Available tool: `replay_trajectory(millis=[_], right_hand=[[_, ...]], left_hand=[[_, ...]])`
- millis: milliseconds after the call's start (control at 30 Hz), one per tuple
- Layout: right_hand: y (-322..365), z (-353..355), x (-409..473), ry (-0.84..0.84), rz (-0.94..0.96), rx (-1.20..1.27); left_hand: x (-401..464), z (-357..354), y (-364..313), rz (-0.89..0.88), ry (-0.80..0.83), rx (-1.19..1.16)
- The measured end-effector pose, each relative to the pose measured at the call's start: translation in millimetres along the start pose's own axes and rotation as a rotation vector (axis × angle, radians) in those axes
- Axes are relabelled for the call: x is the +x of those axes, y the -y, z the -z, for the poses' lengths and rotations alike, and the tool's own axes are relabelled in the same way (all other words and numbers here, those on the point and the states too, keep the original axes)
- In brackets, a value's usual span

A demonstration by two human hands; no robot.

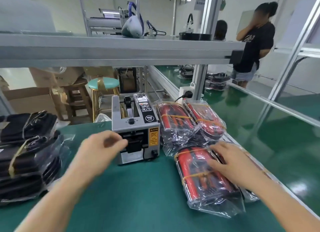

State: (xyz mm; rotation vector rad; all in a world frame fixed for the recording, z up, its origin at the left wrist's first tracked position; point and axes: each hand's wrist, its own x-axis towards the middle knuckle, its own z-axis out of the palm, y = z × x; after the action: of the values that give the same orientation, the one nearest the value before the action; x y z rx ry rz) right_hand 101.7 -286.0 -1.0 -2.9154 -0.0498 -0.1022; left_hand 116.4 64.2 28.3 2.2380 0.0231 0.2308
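Left hand (103, 143) at the front slot of the tape machine (136, 127), mid-table (138, 197); motion blur, cannot tell if its fingers pinch tape. Right hand (230, 160) flat, fingers spread, on the nearest bagged bundle (204, 179) (slick plastic). Risks: fingertips close to the cutter; bundle sliding under a light press.

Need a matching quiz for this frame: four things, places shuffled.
1 left hand
2 right hand
3 black bundles
4 stool

A resting on the red bagged pack
B left side of the table
C at the front of the tape dispenser
D behind the table

Pairs: 1-C, 2-A, 3-B, 4-D
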Motion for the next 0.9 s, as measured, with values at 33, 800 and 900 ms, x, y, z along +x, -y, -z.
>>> replay_trajectory(millis=[33,800,900], right_hand=[[7,-1,5,-0.033,-0.006,0.017],[33,22,-3,0.045,0.053,1.042],[68,23,1,0.166,0.144,1.155]], left_hand=[[-4,-33,-16,0.092,0.161,-0.143],[-36,-107,-57,0.241,0.288,-1.031],[-34,-69,-48,0.086,0.198,-0.991]])
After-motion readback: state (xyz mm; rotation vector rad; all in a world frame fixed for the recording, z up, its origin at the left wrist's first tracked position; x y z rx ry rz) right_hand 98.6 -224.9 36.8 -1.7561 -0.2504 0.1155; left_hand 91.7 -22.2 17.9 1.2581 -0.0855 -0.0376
